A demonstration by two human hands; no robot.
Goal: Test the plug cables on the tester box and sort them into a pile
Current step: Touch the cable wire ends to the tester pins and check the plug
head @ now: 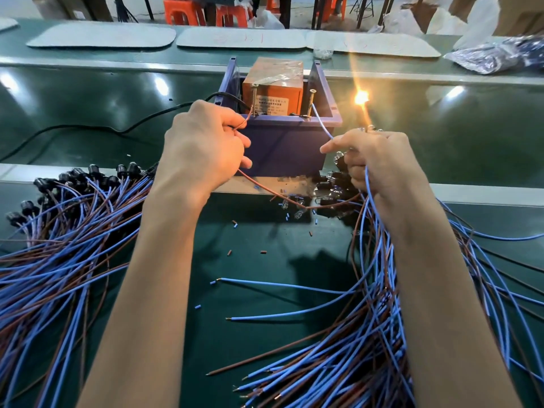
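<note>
Two bare hands are shown, the left hand [203,142] and the right hand [379,160]. Behind each hand, toward the wearer, a forearm is seen uncovered along its whole visible length: the left forearm [153,275] and the right forearm [441,275]. Knuckle ridges are outlined on both hands, and faint tendon lines can be made out on the back of the left hand.

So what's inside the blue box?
An orange unit sits in the box, with two screws standing at the front edge. The box's front wall hides the unit's lower part and the floor.
</note>
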